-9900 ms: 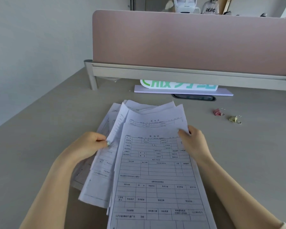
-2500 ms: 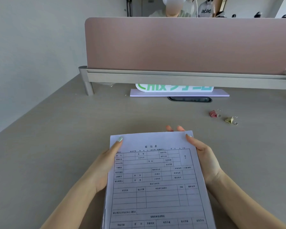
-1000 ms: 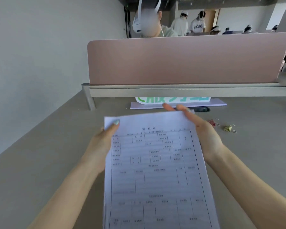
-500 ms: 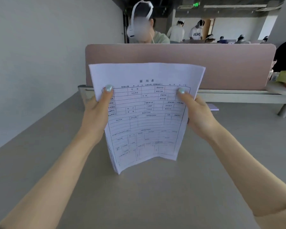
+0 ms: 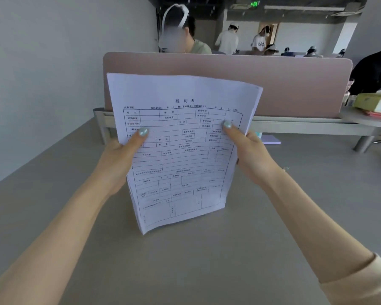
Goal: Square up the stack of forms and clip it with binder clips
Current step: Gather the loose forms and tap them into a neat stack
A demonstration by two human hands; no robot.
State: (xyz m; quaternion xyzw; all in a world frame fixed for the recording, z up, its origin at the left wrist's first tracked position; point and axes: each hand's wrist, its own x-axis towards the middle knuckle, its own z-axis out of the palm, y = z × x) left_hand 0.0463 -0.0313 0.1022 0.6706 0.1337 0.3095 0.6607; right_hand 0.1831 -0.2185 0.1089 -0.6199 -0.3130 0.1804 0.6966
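Observation:
The stack of forms (image 5: 180, 150) stands upright on the grey desk (image 5: 185, 260), its bottom edge resting on the surface and slightly bowed. My left hand (image 5: 119, 159) grips its left edge with the thumb on the front sheet. My right hand (image 5: 251, 155) grips the right edge the same way. The top sheet is a printed table form facing me. A small glint of a binder clip (image 5: 286, 169) shows just right of my right wrist; the other clip is hidden behind the hand.
A pink divider panel (image 5: 295, 84) on a grey rail closes the desk's far side. A pale purple sign base (image 5: 272, 139) peeks out behind my right hand. Boxes (image 5: 374, 102) sit at the far right. Several people are beyond the divider.
The spread sheets were gathered into one stack, lifted off the desk and stood on end. Over the last half second the stack dropped lower and tilted a little to the right.

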